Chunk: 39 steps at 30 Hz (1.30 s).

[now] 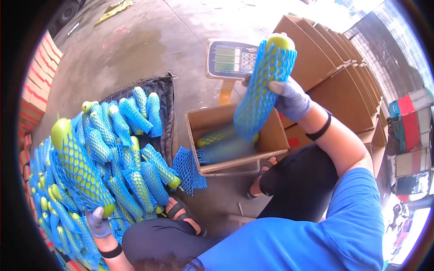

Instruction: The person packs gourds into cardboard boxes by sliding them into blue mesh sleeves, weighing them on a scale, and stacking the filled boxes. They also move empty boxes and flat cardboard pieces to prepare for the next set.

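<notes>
In a grey glove, my right hand is wrapped round a green gourd in blue foam netting, raised above the near right part of an open cardboard box. Inside the box lie netted gourds, partly blurred. My left hand, also gloved, is at the lower end of another netted gourd that leans upward over the pile; its fingers are closed round that end. Many netted gourds are heaped on the left. Empty blue netting hangs by the box's left side.
Behind the box stands a scale display on a yellow post. Flattened cardboard boxes lean at the right. Stacked cartons rise at the far left. A dark cloth edges the pile. My sandalled feet flank the box's near side.
</notes>
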Available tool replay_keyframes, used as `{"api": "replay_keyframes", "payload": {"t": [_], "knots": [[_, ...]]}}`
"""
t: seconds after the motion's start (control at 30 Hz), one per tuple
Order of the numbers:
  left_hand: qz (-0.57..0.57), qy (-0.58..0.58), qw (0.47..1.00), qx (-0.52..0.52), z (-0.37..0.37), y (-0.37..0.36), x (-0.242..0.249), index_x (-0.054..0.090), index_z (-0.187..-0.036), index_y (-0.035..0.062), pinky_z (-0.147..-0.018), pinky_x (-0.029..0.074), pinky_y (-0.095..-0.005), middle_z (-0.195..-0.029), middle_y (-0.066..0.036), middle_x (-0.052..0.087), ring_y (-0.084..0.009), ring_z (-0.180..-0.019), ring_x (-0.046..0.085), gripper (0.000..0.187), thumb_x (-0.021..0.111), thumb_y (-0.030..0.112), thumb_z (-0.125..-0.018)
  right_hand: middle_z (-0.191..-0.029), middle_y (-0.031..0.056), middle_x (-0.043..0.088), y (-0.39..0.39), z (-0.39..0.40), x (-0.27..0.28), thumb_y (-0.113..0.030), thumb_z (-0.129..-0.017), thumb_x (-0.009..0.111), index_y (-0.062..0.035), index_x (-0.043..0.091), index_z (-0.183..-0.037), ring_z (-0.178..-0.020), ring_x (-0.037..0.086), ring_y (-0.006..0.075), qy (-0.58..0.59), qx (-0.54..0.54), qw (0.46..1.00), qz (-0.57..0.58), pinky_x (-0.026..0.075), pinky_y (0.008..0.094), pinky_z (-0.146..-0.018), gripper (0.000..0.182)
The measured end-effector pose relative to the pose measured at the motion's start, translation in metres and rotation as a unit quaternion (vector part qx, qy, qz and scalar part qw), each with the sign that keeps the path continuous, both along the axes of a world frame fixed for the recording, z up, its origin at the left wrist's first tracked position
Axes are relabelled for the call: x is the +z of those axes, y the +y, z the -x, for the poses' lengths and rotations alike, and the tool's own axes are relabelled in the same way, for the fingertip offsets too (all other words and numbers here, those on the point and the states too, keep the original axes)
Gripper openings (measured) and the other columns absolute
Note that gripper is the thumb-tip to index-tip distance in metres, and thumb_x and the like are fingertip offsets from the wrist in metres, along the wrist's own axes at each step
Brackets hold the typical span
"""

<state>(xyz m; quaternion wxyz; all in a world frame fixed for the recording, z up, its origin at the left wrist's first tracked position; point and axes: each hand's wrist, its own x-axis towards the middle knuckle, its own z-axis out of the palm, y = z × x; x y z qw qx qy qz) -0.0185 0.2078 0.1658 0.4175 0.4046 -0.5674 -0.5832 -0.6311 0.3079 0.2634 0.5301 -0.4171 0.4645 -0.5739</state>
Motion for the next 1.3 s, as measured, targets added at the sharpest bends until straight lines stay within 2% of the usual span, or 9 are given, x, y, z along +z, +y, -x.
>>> {"api": "replay_keyframes", "payload": {"t": [0.2, 0.4, 0.53, 0.7, 0.83, 0.9, 0.97, 1.1, 1.3], "knots": [[0.013, -0.174, 0.979, -0.108, 0.099, 0.002, 0.134, 0.044, -0.142, -0.0002, -0.094, 0.052, -0.0378, -0.128, -0.012, 0.061, -0.0241, -0.110, 0.064, 0.085, 0.078, 0.034, -0.072, -0.118, 0.0156, 0.063, 0.040, 0.026, 0.015, -0.030, -0.082, 0.069, 0.0012, 0.051, -0.130, -0.106, 0.064, 0.0282, -0.008, -0.075, 0.992, 0.098, 0.052, 0.0441, -0.096, 0.060], [-0.071, -0.200, 0.951, -0.226, 0.224, 0.036, 0.180, 0.049, -0.138, -0.0022, -0.095, 0.048, -0.0324, -0.123, -0.009, 0.063, -0.0185, -0.109, 0.061, 0.093, 0.086, 0.033, -0.060, -0.122, 0.0173, 0.060, 0.097, 0.054, 0.043, -0.025, -0.082, 0.068, 0.0015, 0.047, -0.135, -0.112, 0.062, 0.0275, 0.019, -0.131, 0.979, 0.158, 0.052, 0.0414, -0.095, 0.063], [-0.198, -0.131, 0.906, -0.352, 0.284, 0.043, 0.148, 0.055, -0.133, -0.0036, -0.096, 0.048, -0.0307, -0.122, -0.007, 0.065, -0.0150, -0.108, 0.062, 0.084, 0.089, 0.025, -0.062, -0.123, 0.0184, 0.060, 0.126, 0.064, 0.054, -0.023, -0.079, 0.070, 0.0030, 0.045, -0.137, -0.112, 0.062, 0.0288, 0.089, -0.197, 0.957, 0.192, 0.051, 0.0412, -0.096, 0.068], [-0.207, -0.178, 0.874, -0.402, 0.322, 0.037, 0.106, 0.059, -0.126, -0.0026, -0.090, 0.051, -0.0304, -0.111, -0.006, 0.069, -0.0145, -0.100, 0.065, 0.073, 0.089, 0.015, -0.061, -0.124, 0.0185, 0.060, 0.147, 0.074, 0.052, -0.024, -0.079, 0.070, 0.0030, 0.047, -0.136, -0.111, 0.063, 0.0294, 0.048, -0.201, 0.962, 0.179, 0.051, 0.0419, -0.096, 0.067], [-0.068, -0.347, 0.840, -0.412, 0.369, 0.023, 0.083, 0.061, -0.119, -0.0020, -0.089, 0.052, -0.0335, -0.106, -0.012, 0.071, -0.0210, -0.099, 0.068, 0.066, 0.085, 0.014, -0.060, -0.113, 0.0151, 0.064, 0.146, 0.075, 0.048, -0.016, -0.078, 0.069, 0.0024, 0.055, -0.126, -0.101, 0.065, 0.0254, 0.077, -0.193, 0.959, 0.192, 0.053, 0.0385, -0.091, 0.053], [0.152, -0.525, 0.734, -0.402, 0.398, 0.020, 0.075, 0.061, -0.118, -0.0024, -0.090, 0.052, -0.0371, -0.103, -0.017, 0.071, -0.0306, -0.098, 0.068, 0.068, 0.086, 0.018, -0.058, -0.101, 0.0117, 0.069, 0.148, 0.073, 0.046, -0.010, -0.078, 0.068, 0.0019, 0.062, -0.117, -0.091, 0.067, 0.0222, 0.082, -0.203, 0.956, 0.197, 0.055, 0.0352, -0.085, 0.041], [0.167, -0.558, 0.702, -0.411, 0.419, 0.018, 0.055, 0.060, -0.120, -0.0026, -0.093, 0.052, -0.0380, -0.106, -0.019, 0.070, -0.0337, -0.101, 0.067, 0.072, 0.087, 0.020, -0.057, -0.124, 0.0178, 0.062, 0.151, 0.063, 0.054, -0.015, -0.077, 0.070, 0.0036, 0.051, -0.133, -0.110, 0.064, 0.0278, 0.085, -0.160, 0.971, 0.157, 0.052, 0.0417, -0.095, 0.062], [0.337, -0.579, 0.653, -0.353, 0.417, 0.004, 0.006, 0.052, -0.129, 0.0008, -0.099, 0.049, -0.0356, -0.120, -0.018, 0.063, -0.0295, -0.113, 0.062, 0.084, 0.088, 0.020, -0.056, -0.122, 0.0168, 0.065, 0.150, 0.062, 0.047, -0.015, -0.076, 0.071, 0.0022, 0.052, -0.134, -0.110, 0.064, 0.0287, 0.107, -0.126, 0.972, 0.164, 0.051, 0.0425, -0.097, 0.064], [0.329, -0.634, 0.610, -0.343, 0.432, 0.003, -0.016, 0.047, -0.133, 0.0005, -0.104, 0.048, -0.0387, -0.130, -0.022, 0.056, -0.0370, -0.119, 0.058, 0.092, 0.090, 0.016, -0.053, -0.119, 0.0144, 0.066, 0.137, 0.052, 0.046, -0.012, -0.071, 0.074, 0.0005, 0.053, -0.134, -0.107, 0.065, 0.0262, 0.091, -0.113, 0.980, 0.139, 0.052, 0.0406, -0.095, 0.067]]}}
